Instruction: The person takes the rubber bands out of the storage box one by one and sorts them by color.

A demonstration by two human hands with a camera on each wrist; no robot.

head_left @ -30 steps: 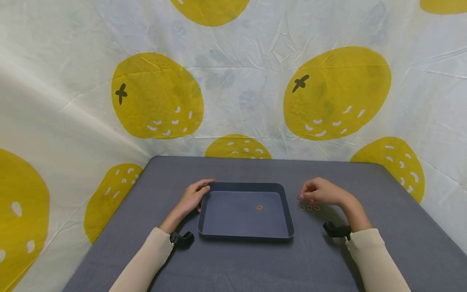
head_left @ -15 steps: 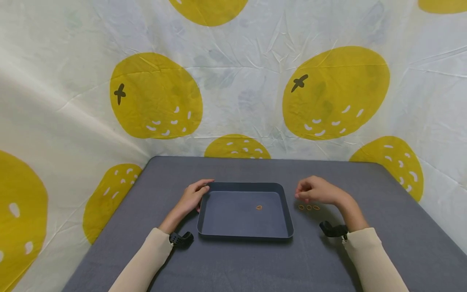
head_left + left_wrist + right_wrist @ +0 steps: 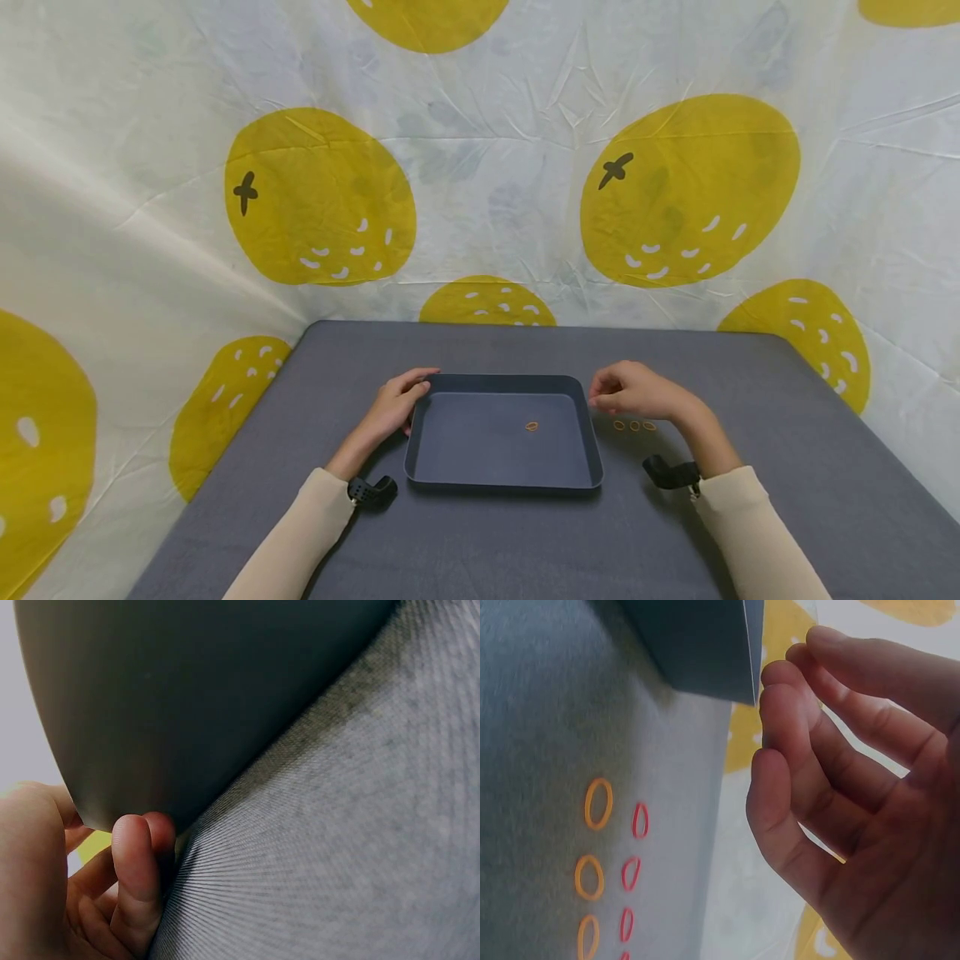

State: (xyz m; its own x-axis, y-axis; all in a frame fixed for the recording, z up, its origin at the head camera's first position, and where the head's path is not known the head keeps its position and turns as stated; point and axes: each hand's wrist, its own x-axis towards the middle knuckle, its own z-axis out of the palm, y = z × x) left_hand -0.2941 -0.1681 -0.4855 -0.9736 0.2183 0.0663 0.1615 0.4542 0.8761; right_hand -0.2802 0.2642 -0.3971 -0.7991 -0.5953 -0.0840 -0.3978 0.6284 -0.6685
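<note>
A dark grey rectangular tray (image 3: 504,483) lies on the table, with an orange rubber band (image 3: 532,426) inside it. My left hand (image 3: 392,406) grips the tray's left edge near the far corner, thumb over the rim and fingers against the outer wall. At the tray's right rim, my right hand (image 3: 637,392) is raised with thumb and fingertips drawn together. It seems to pinch a small red rubber band, which is mostly hidden by the fingers. Beneath it, three orange rubber bands (image 3: 589,877) lie in a row beside several red rubber bands (image 3: 631,874), which the head view hides.
A grey cloth covers the table (image 3: 480,550). Behind and to the sides hangs a white curtain (image 3: 495,200) with yellow fruit prints. Each wrist wears a black camera mount (image 3: 670,472).
My right hand has moved left from the bands to the tray's right rim. The reddish band seen at its fingertips a second ago is now hidden. My left hand stays put.
</note>
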